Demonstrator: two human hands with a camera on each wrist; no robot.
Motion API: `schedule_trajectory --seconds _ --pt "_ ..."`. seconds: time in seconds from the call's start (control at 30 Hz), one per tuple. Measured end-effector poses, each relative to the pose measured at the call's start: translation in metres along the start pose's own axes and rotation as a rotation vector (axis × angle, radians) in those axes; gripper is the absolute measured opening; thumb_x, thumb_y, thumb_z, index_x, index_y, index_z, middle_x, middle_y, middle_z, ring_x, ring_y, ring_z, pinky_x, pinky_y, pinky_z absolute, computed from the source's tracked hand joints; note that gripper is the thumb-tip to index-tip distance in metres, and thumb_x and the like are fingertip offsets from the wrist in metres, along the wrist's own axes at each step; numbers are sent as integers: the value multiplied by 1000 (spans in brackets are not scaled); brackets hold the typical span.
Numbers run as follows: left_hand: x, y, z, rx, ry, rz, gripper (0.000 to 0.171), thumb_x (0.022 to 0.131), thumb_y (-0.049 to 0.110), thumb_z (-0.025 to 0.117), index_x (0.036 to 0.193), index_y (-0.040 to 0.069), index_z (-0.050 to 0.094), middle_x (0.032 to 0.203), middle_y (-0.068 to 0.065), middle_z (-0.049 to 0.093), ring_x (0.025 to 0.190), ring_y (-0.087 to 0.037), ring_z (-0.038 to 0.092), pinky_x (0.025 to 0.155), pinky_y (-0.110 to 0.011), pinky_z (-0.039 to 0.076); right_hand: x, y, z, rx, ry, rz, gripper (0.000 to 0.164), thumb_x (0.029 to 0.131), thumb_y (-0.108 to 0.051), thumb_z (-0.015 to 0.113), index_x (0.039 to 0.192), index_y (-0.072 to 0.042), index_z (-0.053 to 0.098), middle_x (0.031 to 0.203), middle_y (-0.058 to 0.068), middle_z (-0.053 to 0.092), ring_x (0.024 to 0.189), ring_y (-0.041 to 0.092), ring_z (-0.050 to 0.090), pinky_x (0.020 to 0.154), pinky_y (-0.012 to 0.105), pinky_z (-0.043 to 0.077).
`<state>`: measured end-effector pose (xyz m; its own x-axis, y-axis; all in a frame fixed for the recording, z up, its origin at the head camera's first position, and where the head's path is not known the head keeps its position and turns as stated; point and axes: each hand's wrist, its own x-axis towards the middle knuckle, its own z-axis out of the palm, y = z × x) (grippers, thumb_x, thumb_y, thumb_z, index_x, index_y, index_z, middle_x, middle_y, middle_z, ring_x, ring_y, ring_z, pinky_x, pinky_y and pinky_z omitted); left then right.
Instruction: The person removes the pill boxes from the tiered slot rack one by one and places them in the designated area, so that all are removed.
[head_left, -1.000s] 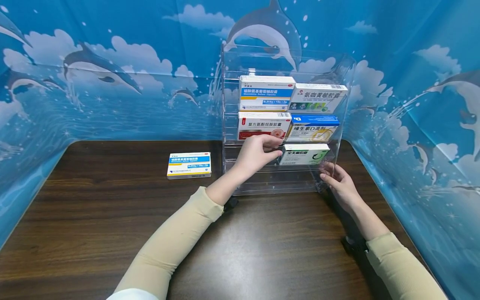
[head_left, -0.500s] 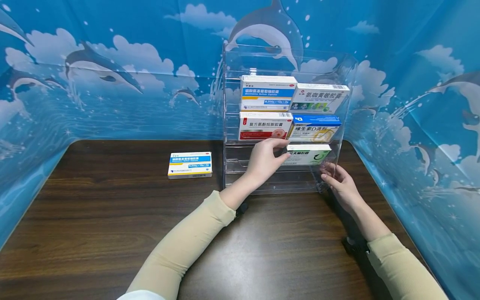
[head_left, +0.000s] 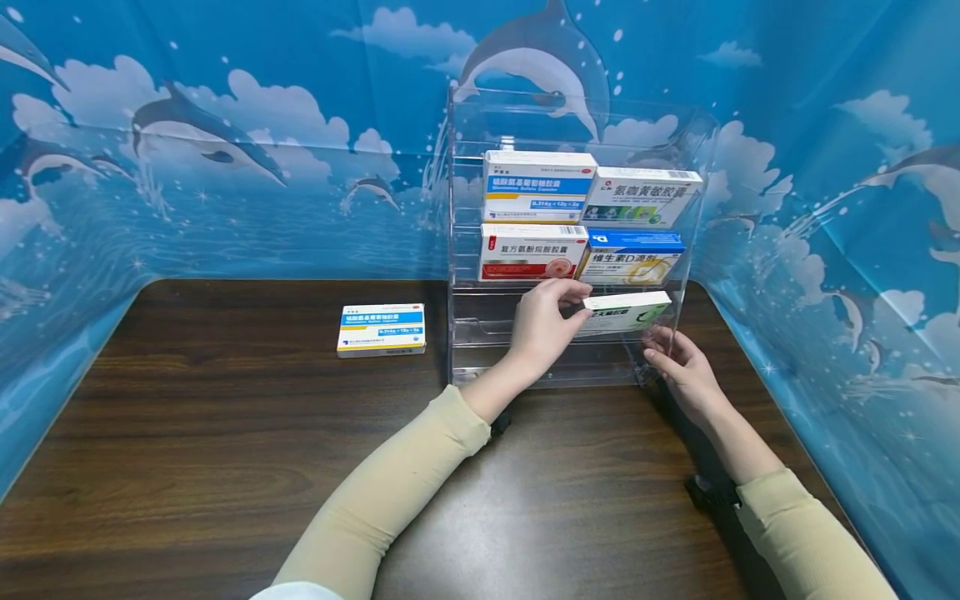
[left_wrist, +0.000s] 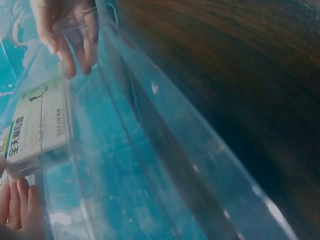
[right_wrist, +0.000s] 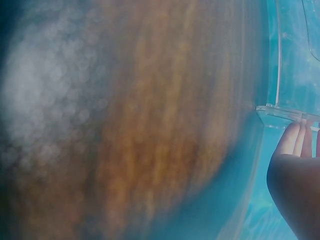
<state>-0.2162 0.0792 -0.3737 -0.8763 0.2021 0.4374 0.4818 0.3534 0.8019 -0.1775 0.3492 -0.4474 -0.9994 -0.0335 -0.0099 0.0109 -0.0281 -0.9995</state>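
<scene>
My left hand [head_left: 551, 323] pinches the left end of a white-and-green medicine box [head_left: 628, 313] on the lowest filled tier of a clear acrylic rack [head_left: 517, 377]. The box tilts slightly, its right end higher. Fingers of the left hand also show at its end in the left wrist view, where the box [left_wrist: 42, 120] appears through the clear plastic. My right hand [head_left: 686, 367] grips the rack's lower right edge, thumb in front and fingers behind the panel. In the right wrist view, the right hand's fingertips [right_wrist: 296, 137] meet the clear edge.
Above stand a blue-and-white box [head_left: 538, 187], a grey-and-white box [head_left: 641, 198], a red-and-white box [head_left: 532, 252] and a blue-and-yellow box [head_left: 632, 258]. Another blue-and-white box [head_left: 381, 331] lies on the wooden table [head_left: 225, 433], left of the rack. A dolphin-print curtain [head_left: 300, 208] hangs behind.
My left hand has moved right along the tier. The white-and-green box has shifted right with it, and its right end has risen. My right hand stays at the rack's edge.
</scene>
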Motion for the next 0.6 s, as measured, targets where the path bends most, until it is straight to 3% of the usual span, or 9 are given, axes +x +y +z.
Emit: schedule_trajectory --seconds 0.2,0.43,0.6 --pt "-1 -3 4 64 29 32 25 92 8 84 117 6 80 112 -8 80 100 -18 77 92 -25 61 -1 -1 0 2 0 10 31 107 -1 58 134 -16 56 120 -17 74 115 -2 67 95 10 53" --pt "-2 -5 4 164 -10 64 25 94 13 83 118 8 80 110 -6 82 101 -17 77 94 -36 59 -1 -2 -1 -28 7 14 31 107 -3 60 134 -18 58 119 -18 73 112 -2 65 92 10 52" --pt "-2 -5 3 136 -3 65 25 93 11 83 117 7 80 111 -7 82 101 -18 78 95 -36 59 0 -1 -2 -39 -1 22 30 108 -5 60 135 -19 57 120 -18 72 114 -1 64 93 10 52"
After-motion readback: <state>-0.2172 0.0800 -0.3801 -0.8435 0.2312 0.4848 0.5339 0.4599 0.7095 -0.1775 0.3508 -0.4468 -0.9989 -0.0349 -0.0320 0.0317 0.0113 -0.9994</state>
